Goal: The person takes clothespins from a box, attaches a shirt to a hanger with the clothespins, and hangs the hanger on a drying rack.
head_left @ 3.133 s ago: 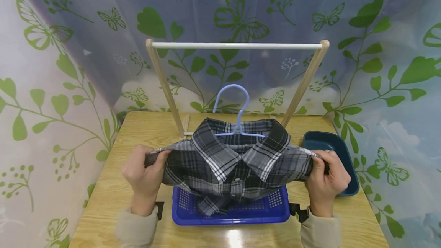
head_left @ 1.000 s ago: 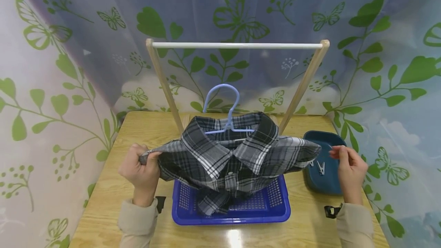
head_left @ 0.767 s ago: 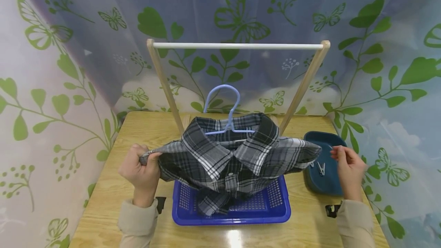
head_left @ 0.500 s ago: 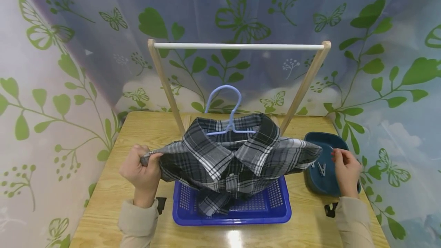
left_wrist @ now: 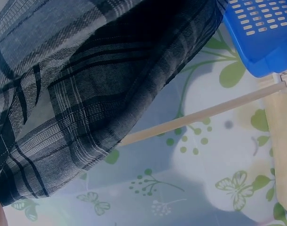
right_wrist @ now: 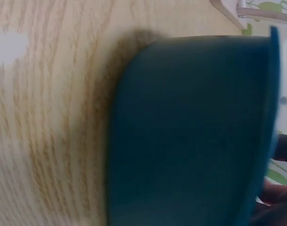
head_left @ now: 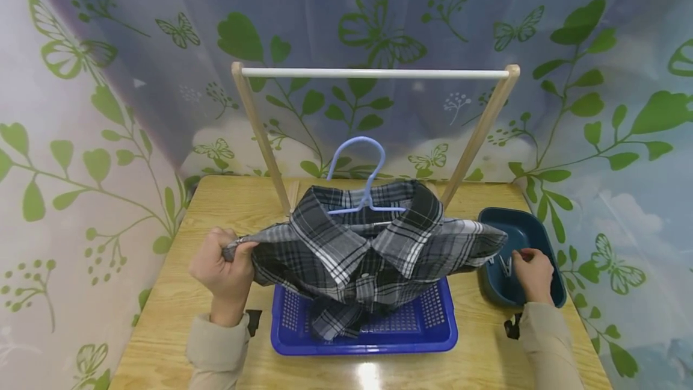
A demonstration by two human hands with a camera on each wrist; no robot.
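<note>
While left hand (head_left: 223,269) holds the shirt (head_left: 363,251) shoulder in its grip, right hand (head_left: 532,274), grip unclear, dips inside the tray (head_left: 541,239) rim.

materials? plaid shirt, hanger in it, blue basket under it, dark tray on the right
Plaid shirt: woven cloth, matte; it drapes and folds softly. Hanger: likely plastic or coated wire, thin, smooth, pale blue; cannot tell which. Blue basket: moulded plastic, slightly glossy, with a perforated grid floor. Dark tray: probably plastic, smooth teal, with rounded moulded corners.
</note>
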